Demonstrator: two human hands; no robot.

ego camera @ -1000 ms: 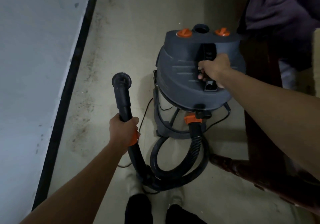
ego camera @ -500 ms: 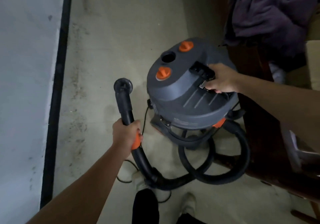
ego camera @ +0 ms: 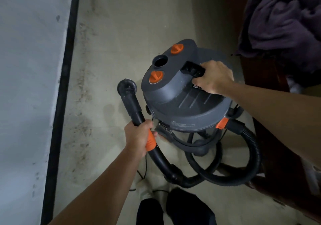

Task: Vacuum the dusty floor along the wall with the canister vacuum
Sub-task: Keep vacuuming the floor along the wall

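Note:
A dark grey canister vacuum (ego camera: 175, 101) with two orange knobs stands on the floor, its top tilted toward the wall. My right hand (ego camera: 213, 78) grips the black carry handle (ego camera: 193, 69) on its lid. My left hand (ego camera: 139, 137) grips the black wand (ego camera: 130, 101) at its orange collar, and the round brush nozzle (ego camera: 126, 86) points down over the floor left of the canister. The ribbed black hose (ego camera: 250, 155) loops from the canister's orange port round to the wand. Dusty floor (ego camera: 83, 89) with dark specks runs along the wall's black skirting (ego camera: 64, 78).
The white wall (ego camera: 29, 85) fills the left. Dark wooden furniture (ego camera: 271, 137) with a purple cloth (ego camera: 281, 21) heaped on it stands close on the right. A thin black cord (ego camera: 144, 169) trails on the floor near my feet (ego camera: 173, 207).
The canister has been swung round, so its knobs now face the wall, and the hose loop has shifted to the right. My left hand and the wand have stayed nearly in place.

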